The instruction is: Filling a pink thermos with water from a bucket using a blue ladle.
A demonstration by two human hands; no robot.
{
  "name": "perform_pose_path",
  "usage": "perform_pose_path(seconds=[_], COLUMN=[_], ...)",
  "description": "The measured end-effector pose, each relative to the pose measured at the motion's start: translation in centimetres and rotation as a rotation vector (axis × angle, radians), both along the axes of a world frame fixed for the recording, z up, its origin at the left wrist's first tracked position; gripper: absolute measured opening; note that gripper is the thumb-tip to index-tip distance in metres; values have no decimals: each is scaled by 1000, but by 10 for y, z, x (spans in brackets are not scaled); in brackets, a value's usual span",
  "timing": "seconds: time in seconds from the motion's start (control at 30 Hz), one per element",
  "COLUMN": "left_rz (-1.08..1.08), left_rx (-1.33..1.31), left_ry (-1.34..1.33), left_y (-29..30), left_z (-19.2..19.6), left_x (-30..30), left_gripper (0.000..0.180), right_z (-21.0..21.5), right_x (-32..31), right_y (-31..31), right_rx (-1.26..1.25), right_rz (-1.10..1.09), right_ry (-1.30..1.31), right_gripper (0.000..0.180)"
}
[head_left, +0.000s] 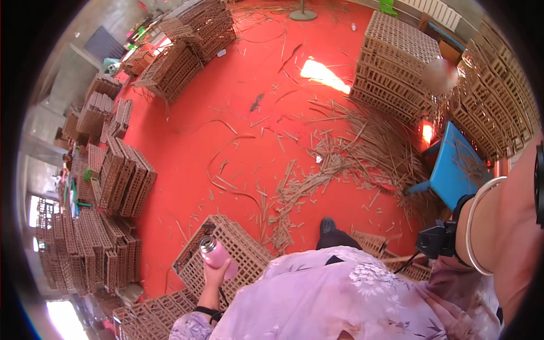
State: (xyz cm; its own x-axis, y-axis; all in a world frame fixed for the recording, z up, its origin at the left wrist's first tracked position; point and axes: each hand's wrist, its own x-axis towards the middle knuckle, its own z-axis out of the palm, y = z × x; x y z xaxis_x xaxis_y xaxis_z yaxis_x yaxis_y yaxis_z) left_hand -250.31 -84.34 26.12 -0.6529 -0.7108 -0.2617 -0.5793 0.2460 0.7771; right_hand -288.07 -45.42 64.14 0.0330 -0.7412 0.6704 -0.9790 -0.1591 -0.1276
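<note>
Your left hand [213,276] is wrapped around a pink bottle [216,254] with a steel cap, held upright over a woven crate [238,249] near your feet. Your right hand is out of view; only that forearm, with a bangle [476,226], shows at the right. Weaving looks paused: finished crates [116,178] are stacked left and far, while loose strips [345,161] lie unused on the red floor [226,113].

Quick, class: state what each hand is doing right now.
Left hand: closed around a pink bottle.
Right hand: out of view; only the forearm with a bangle shows.
</note>
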Motion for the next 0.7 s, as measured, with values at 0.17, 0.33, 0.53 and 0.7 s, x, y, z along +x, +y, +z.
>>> perform_pose_path(seconds=[0.17,0.33,0.53,0.7], left_rz=[193,276,290,-42], left_rx=[55,141,73,62], left_ry=[-171,75,-156,122], left_y=[-16,-50,-160,-269], left_z=[20,10,-3,32], left_x=[-65,-143,-275,-421], left_gripper=[78,67,87,69], right_z=[7,10,-3,-54], right_x=[-124,-215,-312,-396], right_y=[-47,-124,-255,-361], right_rx=[-15,-3,-8,37], right_rz=[68,140,152,-34], right_ry=[24,27,-13,-293], right_gripper=[52,51,50,49])
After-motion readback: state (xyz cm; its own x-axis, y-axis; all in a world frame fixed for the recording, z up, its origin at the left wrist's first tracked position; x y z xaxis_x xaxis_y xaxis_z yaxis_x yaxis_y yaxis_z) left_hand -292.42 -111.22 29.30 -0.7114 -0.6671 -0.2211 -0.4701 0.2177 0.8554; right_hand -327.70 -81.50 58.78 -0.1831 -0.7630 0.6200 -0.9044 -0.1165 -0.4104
